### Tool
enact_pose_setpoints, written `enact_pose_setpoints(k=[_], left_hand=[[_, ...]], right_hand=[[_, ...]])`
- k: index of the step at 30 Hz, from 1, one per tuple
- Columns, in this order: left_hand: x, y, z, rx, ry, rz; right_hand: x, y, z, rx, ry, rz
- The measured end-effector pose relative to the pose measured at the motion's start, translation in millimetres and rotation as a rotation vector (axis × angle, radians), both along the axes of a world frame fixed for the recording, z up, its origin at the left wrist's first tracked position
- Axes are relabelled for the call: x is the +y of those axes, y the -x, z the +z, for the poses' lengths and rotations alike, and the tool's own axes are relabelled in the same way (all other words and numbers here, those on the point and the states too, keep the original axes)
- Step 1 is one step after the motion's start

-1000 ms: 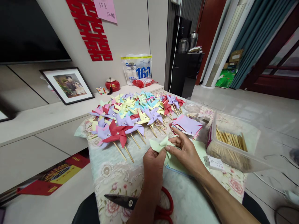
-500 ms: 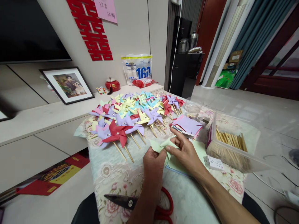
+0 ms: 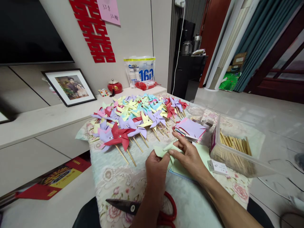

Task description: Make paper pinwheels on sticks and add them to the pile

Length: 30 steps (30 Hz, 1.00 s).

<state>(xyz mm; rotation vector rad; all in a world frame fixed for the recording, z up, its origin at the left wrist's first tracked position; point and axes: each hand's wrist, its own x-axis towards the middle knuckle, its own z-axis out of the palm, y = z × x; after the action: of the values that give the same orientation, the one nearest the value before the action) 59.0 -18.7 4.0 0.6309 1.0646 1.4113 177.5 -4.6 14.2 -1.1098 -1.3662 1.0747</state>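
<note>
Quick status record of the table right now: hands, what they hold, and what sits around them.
left hand: pinching the light green paper
right hand: folding a flap of the same paper
pinwheels: finished, on sticks, spread behind the hands
paper stack: cut squares, right of the pinwheels
clear box: holds wooden sticks
scissors: red handles, lying near the table's front edge
</note>
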Motion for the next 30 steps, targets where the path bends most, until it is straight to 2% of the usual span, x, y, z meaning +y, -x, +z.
enact_pose_setpoints(k=[14, 22, 30], left_hand=[[-1.5, -2.1, -1.9, -0.008, -0.009, 0.009], [-5.4, -2.1, 4.0, 0.001, 0.018, -0.008], [-4.3, -4.1, 3.7, -0.089, -0.010, -0.048]], right_hand=[[-1.2, -2.6, -1.6, 0.009, 0.044, 0.006], [-2.5, -3.3, 1.2, -0.034, 0.029, -0.010], [-1.9, -2.6, -1.1, -0.064, 0.005, -0.011]])
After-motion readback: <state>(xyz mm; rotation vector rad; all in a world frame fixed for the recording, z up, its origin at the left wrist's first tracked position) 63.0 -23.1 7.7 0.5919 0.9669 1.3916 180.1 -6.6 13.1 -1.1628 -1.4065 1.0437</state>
